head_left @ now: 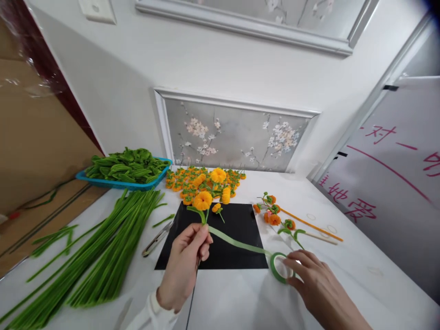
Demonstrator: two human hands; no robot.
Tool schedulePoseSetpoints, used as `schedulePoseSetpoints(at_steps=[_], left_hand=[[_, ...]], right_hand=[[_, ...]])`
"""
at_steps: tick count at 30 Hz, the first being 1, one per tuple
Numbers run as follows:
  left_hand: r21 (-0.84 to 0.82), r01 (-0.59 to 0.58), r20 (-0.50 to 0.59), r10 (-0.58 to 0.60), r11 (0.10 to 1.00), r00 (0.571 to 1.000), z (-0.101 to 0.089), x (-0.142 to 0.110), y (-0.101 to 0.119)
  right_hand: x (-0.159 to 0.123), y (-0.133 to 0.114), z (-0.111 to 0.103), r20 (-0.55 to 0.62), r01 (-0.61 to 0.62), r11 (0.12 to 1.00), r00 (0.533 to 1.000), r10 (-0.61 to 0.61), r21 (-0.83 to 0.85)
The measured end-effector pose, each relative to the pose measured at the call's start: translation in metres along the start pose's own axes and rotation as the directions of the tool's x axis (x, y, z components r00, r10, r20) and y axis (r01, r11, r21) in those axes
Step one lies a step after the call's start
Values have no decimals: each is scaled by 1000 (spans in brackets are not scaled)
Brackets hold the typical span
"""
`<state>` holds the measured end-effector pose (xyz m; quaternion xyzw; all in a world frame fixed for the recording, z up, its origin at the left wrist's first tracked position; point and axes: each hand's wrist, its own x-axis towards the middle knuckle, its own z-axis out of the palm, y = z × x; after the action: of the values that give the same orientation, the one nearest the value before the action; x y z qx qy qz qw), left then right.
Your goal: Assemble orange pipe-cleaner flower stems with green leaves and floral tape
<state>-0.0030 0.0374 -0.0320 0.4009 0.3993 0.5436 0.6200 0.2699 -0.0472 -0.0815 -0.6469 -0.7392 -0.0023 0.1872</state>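
My left hand (189,261) pinches the stem of a flower spray (202,200) with several yellow-orange pipe-cleaner blooms and a green leaf. A strip of pale green floral tape (237,242) runs from that stem across to a tape roll (277,268). My right hand (314,284) grips the roll by its right rim, fingers over the white core. Beneath the stretched tape lies a black mat (233,261) on the white table. One small loose yellow flower (217,208) rests on the mat's far part, right of the held spray.
Green pipe cleaners (113,266) lie bundled at left, near scissors (156,240). A blue tray (137,185) holds green leaves. Many small orange flowers (178,181) stand along the wall. Orange flower stems (273,217) and an orange stick (312,224) lie at right.
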Motion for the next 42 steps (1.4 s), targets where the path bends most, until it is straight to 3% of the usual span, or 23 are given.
schedulePoseSetpoints(at_steps=[3,6,8,11,14,20,28,35,42], left_hand=[[29,-30,-43,31,999,999,-2,3,-4],[98,-79,-114,90,992,989,-8,5,-9],[168,-115,-122,136,979,983,-10,4,-12],[229,-157,-94,183,961,979,-10,0,-17],[268,-204,-74,231,942,970,-8,-4,-18],[357,-255,-9,276,898,961,-12,-6,-26],[353,-176,-142,239,919,961,-10,3,-22],[400,-233,-61,280,886,958,-7,2,-19],[233,-223,-36,238,947,971,-6,-3,-18]], right_hand=[[14,-20,-17,-78,33,991,997,-23,129],[37,-60,-29,-203,72,919,979,8,388],[54,-93,-30,-301,168,853,954,-13,495],[76,-136,-20,-347,245,795,937,-46,554],[93,-160,2,-399,220,833,917,0,507],[104,-167,26,-445,187,800,889,108,569],[105,-168,24,-448,228,823,893,36,520],[106,-166,18,-405,163,839,912,73,519],[92,-157,12,-435,210,794,897,75,570]])
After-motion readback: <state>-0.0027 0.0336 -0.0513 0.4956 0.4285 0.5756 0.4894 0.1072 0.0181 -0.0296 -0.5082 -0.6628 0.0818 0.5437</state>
